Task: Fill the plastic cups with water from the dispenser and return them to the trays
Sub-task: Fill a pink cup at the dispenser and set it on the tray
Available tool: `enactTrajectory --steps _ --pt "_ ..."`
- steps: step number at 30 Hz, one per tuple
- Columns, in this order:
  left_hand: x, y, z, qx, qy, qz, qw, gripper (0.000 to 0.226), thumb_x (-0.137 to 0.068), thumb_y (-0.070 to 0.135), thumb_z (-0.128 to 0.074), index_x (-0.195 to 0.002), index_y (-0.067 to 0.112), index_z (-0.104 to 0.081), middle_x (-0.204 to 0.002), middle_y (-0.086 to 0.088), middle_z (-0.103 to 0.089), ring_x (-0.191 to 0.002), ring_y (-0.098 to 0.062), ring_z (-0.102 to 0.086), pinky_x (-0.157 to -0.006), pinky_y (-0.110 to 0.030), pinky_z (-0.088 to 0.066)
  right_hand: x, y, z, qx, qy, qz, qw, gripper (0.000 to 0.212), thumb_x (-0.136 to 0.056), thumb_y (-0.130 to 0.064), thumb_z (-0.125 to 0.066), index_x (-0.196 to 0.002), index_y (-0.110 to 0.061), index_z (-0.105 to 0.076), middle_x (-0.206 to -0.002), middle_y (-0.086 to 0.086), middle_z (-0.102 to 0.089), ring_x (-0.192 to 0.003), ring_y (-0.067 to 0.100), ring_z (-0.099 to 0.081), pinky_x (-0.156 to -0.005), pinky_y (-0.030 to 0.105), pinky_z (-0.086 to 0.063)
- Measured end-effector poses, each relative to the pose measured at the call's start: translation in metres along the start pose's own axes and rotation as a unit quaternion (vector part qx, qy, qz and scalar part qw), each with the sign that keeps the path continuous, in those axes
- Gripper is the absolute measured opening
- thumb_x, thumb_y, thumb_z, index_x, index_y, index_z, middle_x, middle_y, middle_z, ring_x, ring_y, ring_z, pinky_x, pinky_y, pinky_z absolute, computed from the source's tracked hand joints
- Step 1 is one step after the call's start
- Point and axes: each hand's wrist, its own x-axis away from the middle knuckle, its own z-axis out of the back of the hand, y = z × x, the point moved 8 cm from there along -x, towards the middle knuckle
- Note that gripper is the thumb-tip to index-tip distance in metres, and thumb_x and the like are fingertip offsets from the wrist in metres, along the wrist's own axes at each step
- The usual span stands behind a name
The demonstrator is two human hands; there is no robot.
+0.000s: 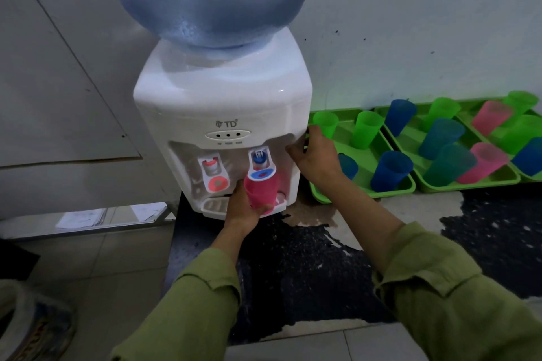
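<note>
Everything's down on the floor (88, 267) here: pale tiles with a black speckled mat (293, 267) on top, lighter patches showing through it. The dispenser (223, 114) stands at the mat's far end, right in front of my left hand (243, 208). Three green trays (396, 192) sit side by side just right of my right hand (316, 155), along the wall. Some papers (82, 218) lie way off left of my left hand.
</note>
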Motion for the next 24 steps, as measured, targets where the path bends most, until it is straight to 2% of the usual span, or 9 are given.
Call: enactTrajectory --steps 4,6,9,11,15,17,21,23,24 --pt "0.001 0.004 0.001 0.012 0.006 -0.001 1.000 0.079 -0.062 0.004 -0.082 -0.130 0.004 -0.041 -0.131 -0.014 -0.053 -0.121 -0.029 -0.051 -0.101 -0.034 -0.040 0.012 -0.013 0.013 0.049 0.057 0.001 0.997 0.038 -0.085 -0.024 -0.062 -0.109 0.000 -0.046 -0.111 0.016 -0.052 -0.095 0.032 -0.054 -0.067 0.036 -0.041" --pt "0.002 0.005 0.001 0.011 0.004 0.007 1.000 0.079 -0.062 0.003 -0.082 -0.130 0.004 -0.041 -0.132 -0.015 -0.052 -0.121 -0.029 -0.050 -0.102 -0.033 -0.039 0.020 -0.020 0.020 0.073 0.074 0.009 0.995 0.034 -0.086 -0.033 -0.061 -0.104 -0.006 -0.051 -0.104 0.011 -0.056 -0.089 0.027 -0.055 -0.064 0.033 -0.038" --pt "0.001 0.006 0.001 0.000 -0.003 0.005 1.000 0.078 -0.062 0.004 -0.082 -0.129 0.005 -0.041 -0.131 -0.013 -0.053 -0.119 -0.028 -0.051 -0.093 -0.025 -0.039 0.024 -0.023 0.004 0.061 -0.037 -0.008 0.997 0.049 -0.088 -0.050 -0.054 -0.076 -0.003 -0.061 -0.073 0.012 -0.065 -0.069 0.030 -0.059 -0.058 0.038 -0.043" --pt "0.001 0.006 0.001 -0.007 -0.006 0.006 1.000 0.077 -0.063 0.006 -0.081 -0.129 0.007 -0.042 -0.130 -0.012 -0.054 -0.117 -0.027 -0.053 -0.088 -0.022 -0.037 0.027 -0.024 -0.012 0.033 -0.114 -0.023 0.993 0.060 -0.086 -0.055 -0.053 -0.074 0.003 -0.066 -0.074 0.017 -0.070 -0.065 0.032 -0.063 -0.065 0.042 -0.051" --pt "0.001 0.004 0.000 -0.010 -0.006 0.014 1.000 0.077 -0.062 0.006 -0.082 -0.128 0.007 -0.042 -0.130 -0.013 -0.054 -0.118 -0.029 -0.053 -0.098 -0.031 -0.042 0.031 -0.018 -0.027 -0.023 -0.185 -0.077 0.979 0.038 -0.086 -0.040 -0.062 -0.076 -0.004 -0.069 -0.078 0.011 -0.072 -0.047 0.012 -0.050 -0.053 0.027 -0.044" --pt "0.001 0.003 0.000 -0.010 -0.004 0.019 1.000 0.077 -0.062 0.007 -0.083 -0.128 0.007 -0.043 -0.130 -0.013 -0.054 -0.119 -0.028 -0.052 -0.101 -0.032 -0.041 0.031 -0.013 -0.032 -0.055 -0.204 -0.109 0.971 0.031 -0.086 -0.033 -0.064 -0.081 -0.003 -0.069 -0.077 0.010 -0.068 -0.048 0.011 -0.046 -0.049 0.022 -0.039" --pt "0.001 0.001 0.000 -0.001 -0.001 0.022 1.000 0.076 -0.061 0.006 -0.083 -0.127 0.006 -0.044 -0.128 -0.014 -0.055 -0.118 -0.029 -0.053 -0.101 -0.038 -0.043 0.029 -0.004 -0.041 -0.055 -0.204 -0.114 0.971 0.027 -0.086 -0.026 -0.064 -0.085 0.001 -0.069 -0.084 0.016 -0.067 -0.070 0.020 -0.056 -0.063 0.028 -0.043" --pt "0.000 -0.002 -0.001 0.021 0.003 0.031 0.999 0.073 -0.062 -0.002 -0.080 -0.125 0.005 -0.044 -0.125 -0.014 -0.056 -0.112 -0.028 -0.056 -0.091 -0.037 -0.052 0.028 0.003 -0.045 -0.023 -0.196 -0.099 0.975 0.026 -0.086 -0.027 -0.064 -0.085 -0.001 -0.068 -0.084 0.015 -0.068 -0.074 0.021 -0.058 -0.064 0.028 -0.042" --pt "-0.001 -0.004 -0.002 0.038 0.005 0.034 0.999 0.070 -0.064 -0.007 -0.077 -0.125 0.004 -0.044 -0.122 -0.012 -0.056 -0.105 -0.024 -0.057 -0.080 -0.028 -0.055 0.028 0.008 -0.048 -0.009 -0.189 -0.093 0.977 0.026 -0.085 -0.028 -0.065 -0.083 -0.002 -0.068 -0.082 0.015 -0.067 -0.074 0.022 -0.058 -0.062 0.028 -0.042"
